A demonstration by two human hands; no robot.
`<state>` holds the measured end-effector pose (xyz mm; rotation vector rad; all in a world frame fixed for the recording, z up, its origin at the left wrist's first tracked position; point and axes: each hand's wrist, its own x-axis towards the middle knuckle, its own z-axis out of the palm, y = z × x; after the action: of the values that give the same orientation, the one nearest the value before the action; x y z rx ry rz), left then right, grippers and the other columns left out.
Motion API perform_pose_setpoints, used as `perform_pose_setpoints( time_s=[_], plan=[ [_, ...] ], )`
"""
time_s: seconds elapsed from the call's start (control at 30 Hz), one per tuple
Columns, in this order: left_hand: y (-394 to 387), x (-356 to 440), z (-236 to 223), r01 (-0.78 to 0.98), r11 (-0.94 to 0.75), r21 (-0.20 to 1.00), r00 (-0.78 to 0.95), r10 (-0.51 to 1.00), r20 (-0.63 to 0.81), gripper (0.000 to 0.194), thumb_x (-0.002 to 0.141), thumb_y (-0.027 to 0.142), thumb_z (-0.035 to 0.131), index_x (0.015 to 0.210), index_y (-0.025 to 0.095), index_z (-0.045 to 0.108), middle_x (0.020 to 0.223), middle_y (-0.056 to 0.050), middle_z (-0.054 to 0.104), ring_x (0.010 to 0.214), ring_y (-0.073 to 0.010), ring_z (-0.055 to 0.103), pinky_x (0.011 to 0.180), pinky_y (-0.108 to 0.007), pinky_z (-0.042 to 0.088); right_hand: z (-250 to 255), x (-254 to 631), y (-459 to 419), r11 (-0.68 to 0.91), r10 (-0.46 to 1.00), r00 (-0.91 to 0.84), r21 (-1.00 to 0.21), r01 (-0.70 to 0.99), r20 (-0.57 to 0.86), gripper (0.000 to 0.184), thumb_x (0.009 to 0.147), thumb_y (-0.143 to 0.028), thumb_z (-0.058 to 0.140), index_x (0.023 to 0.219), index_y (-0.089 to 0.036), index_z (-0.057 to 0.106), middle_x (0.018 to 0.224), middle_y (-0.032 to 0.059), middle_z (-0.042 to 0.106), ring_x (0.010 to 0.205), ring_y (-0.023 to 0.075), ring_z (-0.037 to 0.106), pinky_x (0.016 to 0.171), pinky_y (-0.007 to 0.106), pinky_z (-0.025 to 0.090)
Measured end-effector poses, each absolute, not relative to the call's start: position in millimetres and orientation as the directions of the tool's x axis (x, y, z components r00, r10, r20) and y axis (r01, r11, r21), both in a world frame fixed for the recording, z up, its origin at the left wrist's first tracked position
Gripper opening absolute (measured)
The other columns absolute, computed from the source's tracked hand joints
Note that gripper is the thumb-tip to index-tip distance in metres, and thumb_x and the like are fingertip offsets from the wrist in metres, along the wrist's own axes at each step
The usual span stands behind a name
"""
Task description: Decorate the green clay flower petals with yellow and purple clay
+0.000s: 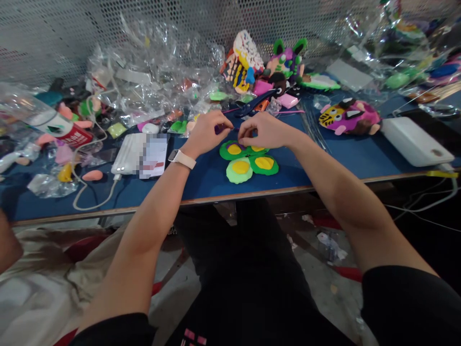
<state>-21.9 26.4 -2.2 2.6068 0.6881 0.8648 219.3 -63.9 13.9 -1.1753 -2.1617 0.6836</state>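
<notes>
Four-lobed green modelling clay with yellow ovals lies flat on the blue table; the pale green lobe (239,171) is at the front left and a darker green lobe (264,165) sits beside it. Over its far edge, my left hand (211,130) is closed in a pinch, with a bit of purple clay (217,129) showing inside the curled fingers. My right hand (264,131) is pinched too, its fingertips close to the left ones and low over the back lobes, partly hiding them. Whatever sits between the right fingertips is too small to make out.
A phone (154,156) and white power bank (128,153) lie left; another power bank (416,142) lies right. A pink clay figure (349,117), scissors (255,103), clay models and crumpled plastic bags (154,62) crowd the back. A bottle (54,122) lies far left.
</notes>
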Motion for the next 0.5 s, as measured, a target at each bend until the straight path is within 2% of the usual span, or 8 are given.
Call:
perform_pose_setpoints(
  time_s=[0.3,0.5],
  plan=[
    [22.4,-19.1,-0.5,0.272,-0.867,0.417,0.796,0.446,0.409,0.011,0.088,0.027,0.074,0.091,0.026,0.084,0.098,-0.006,0.080,0.102,-0.0288,0.074,0.104,-0.053,0.058,21.2,225.4,-66.3,0.533,0.828,-0.497,-0.636,0.558,0.258,0.010,0.079,-0.032,0.084,0.086,-0.024,0.082,0.085,0.0035,0.081,0.085,0.0244,0.072,0.081,0.040,0.055],
    [21.3,-18.7,-1.5,0.274,-0.852,0.446,0.776,0.470,0.420,0.007,0.087,0.027,0.076,0.086,0.027,0.083,0.094,-0.006,0.079,0.101,-0.0288,0.073,0.105,-0.052,0.057,22.1,221.5,-68.8,0.553,0.805,-0.533,-0.652,0.518,0.259,0.009,0.079,-0.027,0.082,0.087,-0.024,0.080,0.088,0.0035,0.082,0.084,0.0235,0.071,0.080,0.039,0.053]
  ],
)
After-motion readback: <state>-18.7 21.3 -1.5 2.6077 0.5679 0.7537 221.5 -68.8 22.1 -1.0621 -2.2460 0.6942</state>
